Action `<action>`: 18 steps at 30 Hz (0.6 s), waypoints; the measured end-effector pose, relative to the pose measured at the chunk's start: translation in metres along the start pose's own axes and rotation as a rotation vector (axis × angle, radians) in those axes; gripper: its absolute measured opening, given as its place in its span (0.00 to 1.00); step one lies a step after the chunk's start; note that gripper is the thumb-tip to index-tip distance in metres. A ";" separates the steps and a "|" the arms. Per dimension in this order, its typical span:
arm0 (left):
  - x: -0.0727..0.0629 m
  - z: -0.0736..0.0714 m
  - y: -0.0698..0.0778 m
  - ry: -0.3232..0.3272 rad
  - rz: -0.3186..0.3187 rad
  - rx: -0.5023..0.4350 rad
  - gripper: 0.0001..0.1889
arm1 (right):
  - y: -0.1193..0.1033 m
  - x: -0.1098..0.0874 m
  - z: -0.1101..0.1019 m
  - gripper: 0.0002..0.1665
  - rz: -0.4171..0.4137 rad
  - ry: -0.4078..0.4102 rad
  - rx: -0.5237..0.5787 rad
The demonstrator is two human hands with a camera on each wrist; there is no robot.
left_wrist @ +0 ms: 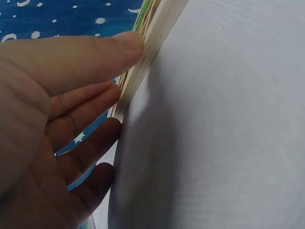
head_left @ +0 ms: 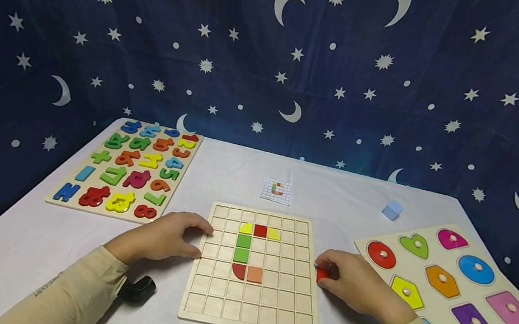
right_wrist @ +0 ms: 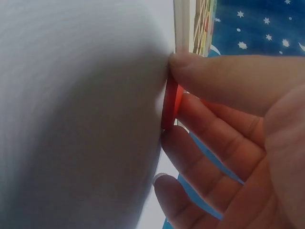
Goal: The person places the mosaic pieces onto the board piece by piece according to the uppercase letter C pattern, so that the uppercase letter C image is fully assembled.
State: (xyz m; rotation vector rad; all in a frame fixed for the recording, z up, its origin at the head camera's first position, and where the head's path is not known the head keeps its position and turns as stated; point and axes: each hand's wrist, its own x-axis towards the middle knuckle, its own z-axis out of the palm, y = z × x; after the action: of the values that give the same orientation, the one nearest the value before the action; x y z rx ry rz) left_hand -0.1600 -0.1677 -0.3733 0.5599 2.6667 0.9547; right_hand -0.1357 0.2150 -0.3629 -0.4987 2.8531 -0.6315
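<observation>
A square wooden grid board [head_left: 211, 304] lies on the table before me. On it are two yellow curved pieces, a red square [head_left: 260, 231], two green squares [head_left: 243, 248], a dark red quarter-round [head_left: 239, 271] and an orange square [head_left: 254, 274]. My left hand [head_left: 166, 239] rests at the board's left edge, thumb touching its side in the left wrist view, fingers relaxed. Just off the right edge, my right hand [head_left: 357, 282] pinches a small red piece [right_wrist: 171, 100] between thumb and fingers, low at the table surface. Its full shape is hidden by the fingers.
Behind the board lies a small pattern card [head_left: 277, 191]. A light blue cube [head_left: 391, 210] sits farther back on the right. A letter-and-number puzzle [head_left: 136, 171] lies at left, and a knobbed shape puzzle [head_left: 456, 315] at right, close by my right forearm.
</observation>
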 end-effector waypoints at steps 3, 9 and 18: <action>0.000 0.000 0.000 0.001 -0.002 0.001 0.22 | -0.001 0.000 0.001 0.15 -0.010 0.005 -0.006; 0.000 0.000 0.000 0.004 -0.005 -0.002 0.22 | -0.002 -0.001 0.000 0.14 -0.026 0.019 -0.022; 0.000 0.000 -0.001 0.006 0.004 0.000 0.22 | -0.009 -0.001 -0.006 0.14 -0.093 0.045 -0.011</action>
State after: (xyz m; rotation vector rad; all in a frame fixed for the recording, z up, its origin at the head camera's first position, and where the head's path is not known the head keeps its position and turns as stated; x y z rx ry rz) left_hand -0.1598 -0.1681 -0.3737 0.5631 2.6722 0.9584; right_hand -0.1339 0.2100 -0.3536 -0.6306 2.8911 -0.6510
